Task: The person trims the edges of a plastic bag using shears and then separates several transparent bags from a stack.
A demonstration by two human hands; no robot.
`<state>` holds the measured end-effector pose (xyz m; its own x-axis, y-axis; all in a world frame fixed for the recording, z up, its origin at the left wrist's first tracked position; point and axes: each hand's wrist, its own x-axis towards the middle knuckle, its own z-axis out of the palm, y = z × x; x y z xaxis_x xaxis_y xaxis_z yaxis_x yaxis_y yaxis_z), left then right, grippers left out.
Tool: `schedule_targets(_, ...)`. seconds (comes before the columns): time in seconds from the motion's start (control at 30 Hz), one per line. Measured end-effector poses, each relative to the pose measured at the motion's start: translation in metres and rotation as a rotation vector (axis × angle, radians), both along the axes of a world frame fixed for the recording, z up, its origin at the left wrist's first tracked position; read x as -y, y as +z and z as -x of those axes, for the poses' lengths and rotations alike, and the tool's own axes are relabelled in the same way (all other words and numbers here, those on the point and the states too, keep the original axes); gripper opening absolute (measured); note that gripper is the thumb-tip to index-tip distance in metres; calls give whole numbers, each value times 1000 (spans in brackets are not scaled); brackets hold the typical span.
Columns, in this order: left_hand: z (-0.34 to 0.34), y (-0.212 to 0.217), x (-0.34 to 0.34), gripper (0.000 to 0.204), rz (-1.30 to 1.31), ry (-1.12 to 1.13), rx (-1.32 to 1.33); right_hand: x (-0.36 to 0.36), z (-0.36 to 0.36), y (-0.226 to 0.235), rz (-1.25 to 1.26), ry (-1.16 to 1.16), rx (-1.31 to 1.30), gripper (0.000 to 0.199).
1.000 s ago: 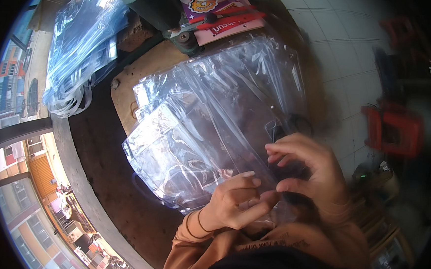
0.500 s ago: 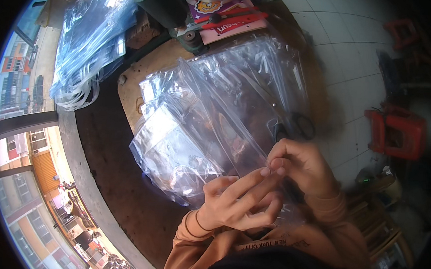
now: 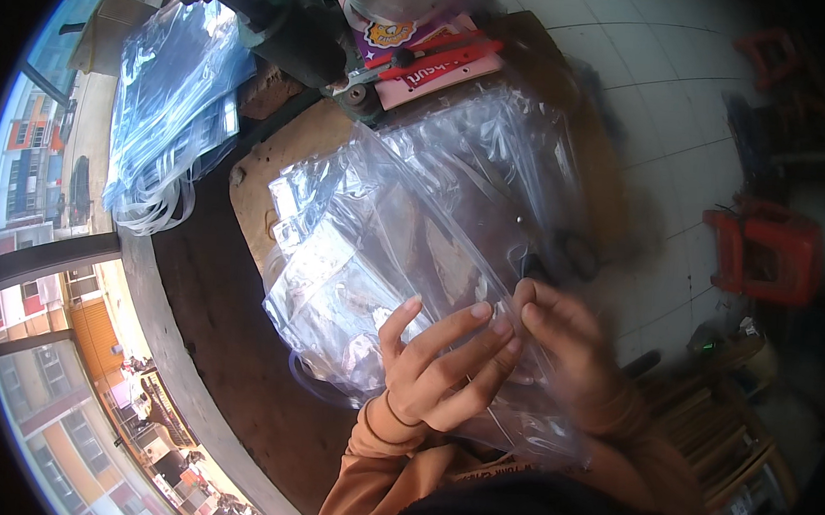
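Observation:
A stack of clear plastic bags (image 3: 366, 245) lies across the worktable, creased and shiny. Its near edge comes up to my hands. My left hand (image 3: 448, 364) rests against the clear plastic, fingers stretched and spread. Close to its fingertips, my right hand (image 3: 572, 348) pinches the edge of a clear plastic bag (image 3: 539, 426) between thumb and forefinger; this hand is a little blurred. Part of that bag hangs below the hands, over my front. Beyond my right hand, a dark scissors handle (image 3: 573, 256) shows dimly on the plastic.
Bluish clear bags with white straps (image 3: 176, 101) hang or lie at the far left. A dark machine (image 3: 294, 33) stands at the back, beside a red-handled tool (image 3: 444, 56) and pink card (image 3: 437, 84). Red stools (image 3: 767, 251) stand on the tiled floor at right.
My left hand's fingers have spread out, and both hands have parted slightly. More of the clear bag now shows beneath my hands. The view has shifted a little.

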<state>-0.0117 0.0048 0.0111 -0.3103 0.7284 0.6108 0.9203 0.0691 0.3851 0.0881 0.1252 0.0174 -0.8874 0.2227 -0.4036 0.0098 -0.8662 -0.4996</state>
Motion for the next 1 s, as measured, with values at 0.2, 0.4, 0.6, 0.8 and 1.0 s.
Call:
schedule_targets(0.2,10,-5,-8,22,-48,-101,77,-5,-1,-12,-165,-73,-24,14)
schedule_targets(0.4,13,-11,-10,26,-35,-108,47,-42,-3,-23,-2143,-221,803,30)
schedule_targets(0.6,14,-6,-10,25,-32,-106,59,-31,-14,-34,-1968,261,562,54)
schedule_targets(0.8,14,-6,-8,24,-83,-78,36,-21,-17,-58,-1945,270,627,55)
schedule_targets(1.0,14,-21,-8,27,-167,-42,-28,-51,-37,-52,-1354,186,386,55)
